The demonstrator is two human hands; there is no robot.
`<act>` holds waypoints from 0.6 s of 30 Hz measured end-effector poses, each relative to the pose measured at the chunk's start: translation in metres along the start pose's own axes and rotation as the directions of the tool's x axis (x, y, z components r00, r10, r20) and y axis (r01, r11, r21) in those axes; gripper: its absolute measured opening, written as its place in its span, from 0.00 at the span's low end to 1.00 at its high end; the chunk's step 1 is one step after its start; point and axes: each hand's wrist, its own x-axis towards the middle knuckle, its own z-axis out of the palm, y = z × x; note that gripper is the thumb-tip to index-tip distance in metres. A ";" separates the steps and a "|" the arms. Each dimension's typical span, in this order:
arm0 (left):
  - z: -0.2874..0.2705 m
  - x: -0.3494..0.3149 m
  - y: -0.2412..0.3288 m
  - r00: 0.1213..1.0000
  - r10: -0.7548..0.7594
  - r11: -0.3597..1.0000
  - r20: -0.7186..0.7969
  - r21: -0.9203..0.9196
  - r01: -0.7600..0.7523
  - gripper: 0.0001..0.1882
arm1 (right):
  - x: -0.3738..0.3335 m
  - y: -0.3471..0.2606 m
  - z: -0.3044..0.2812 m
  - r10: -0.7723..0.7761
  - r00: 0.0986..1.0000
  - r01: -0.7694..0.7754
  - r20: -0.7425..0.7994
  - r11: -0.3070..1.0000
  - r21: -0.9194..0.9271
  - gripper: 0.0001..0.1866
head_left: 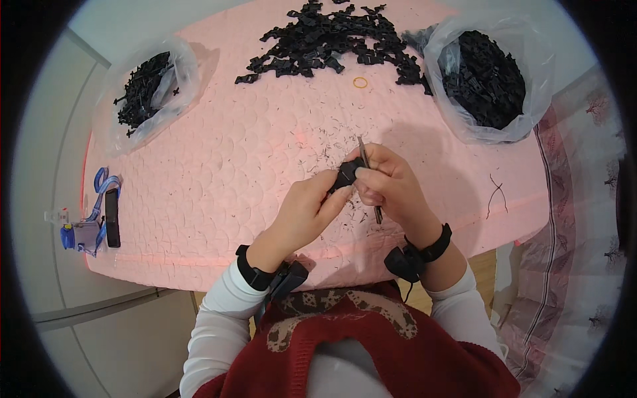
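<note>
My left hand [302, 205] is closed, with fingers and thumb pinching a small black plastic part [346, 175] above the middle of the table. My right hand [395, 186] grips a slim grey metal tool [379, 213], perhaps a trimming blade; it sticks out above and below the fist. The right thumb presses close against the black part, and the two hands nearly meet there. Around and beneath them lie many thin dark shavings [332, 140] on the pink quilted cover.
A heap of black plastic parts [325, 40] spreads along the far side. Clear bags with black pieces stand far left [184, 69] and far right [539, 73]. A yellow rubber band [360, 82] lies nearer. At left are a black phone [112, 219] and blue lanyard [99, 180]; at right, a dark string [495, 192].
</note>
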 end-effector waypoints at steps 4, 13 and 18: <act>0.001 0.000 -0.003 1.000 -0.010 0.999 0.009 -0.033 0.011 0.09 | 0.000 0.002 0.000 -0.020 1.000 0.020 -0.011 0.999 -0.039 0.13; -0.002 -0.002 0.008 0.965 -0.205 0.856 0.165 -0.448 0.259 0.10 | -0.001 0.003 0.007 -0.247 0.965 0.211 -0.089 0.932 -0.296 0.15; -0.004 -0.003 0.013 0.929 -0.266 0.755 0.259 -0.543 0.368 0.12 | -0.002 0.008 0.006 -0.281 0.955 0.242 -0.097 0.924 -0.296 0.13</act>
